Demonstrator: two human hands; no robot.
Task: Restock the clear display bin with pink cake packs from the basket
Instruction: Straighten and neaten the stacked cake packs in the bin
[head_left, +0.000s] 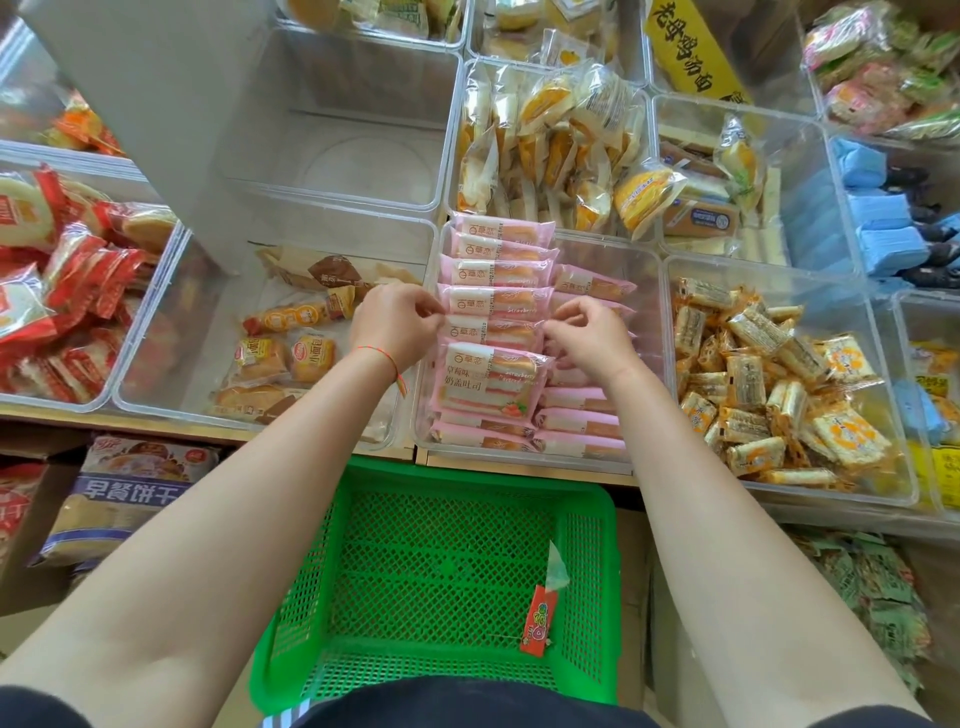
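The clear display bin (647, 312) in the middle of the shelf holds several pink cake packs standing in a row on its left side and lying stacked on its right. My left hand (397, 325) pinches the left end of one pink cake pack (493, 330) in the row. My right hand (589, 335) pinches the right end of the same pack. The green mesh basket (441, 571) sits below the shelf between my forearms. It contains only one small red-and-clear wrapper (543, 613).
An empty clear bin (343, 130) stands behind, and a bin of yellow bread packs (550, 150) beside it. Left of the pink packs a bin holds orange cakes (285, 358); right of them, yellow snack packs (769, 384). Red packs (62, 291) fill the far-left bin.
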